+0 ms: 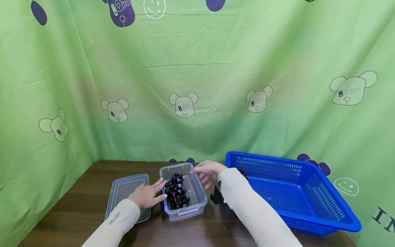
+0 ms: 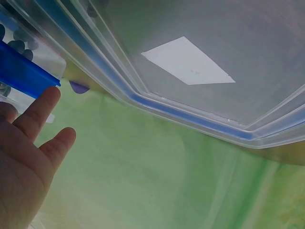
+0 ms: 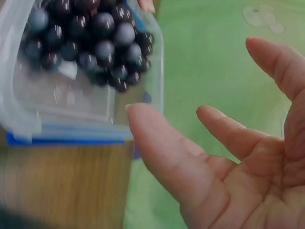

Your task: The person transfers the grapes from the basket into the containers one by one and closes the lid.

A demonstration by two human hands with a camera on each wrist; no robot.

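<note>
A bunch of dark grapes [image 1: 176, 188] lies along the left side inside a clear plastic container [image 1: 196, 188]. My left hand [image 1: 145, 195] is at the container's left rim with its fingers extended; contact is hard to confirm. Beside the right rim is my right hand [image 1: 210, 172], fingers spread and relaxed, nothing in its grasp. The right wrist view shows that hand's thumb [image 3: 159, 148] close to the container wall [image 3: 81, 131]. Under and left of my left hand lies the container's clear lid [image 1: 121, 190] with a blue seal, which also fills much of the left wrist view.
A large blue plastic basket [image 1: 268, 192] stands to the right on the brown table [image 1: 86, 192]. Some dark grapes [image 1: 243, 173] show at its left end, partly behind my right sleeve. A green printed curtain [image 1: 185, 137] hangs behind and at the sides.
</note>
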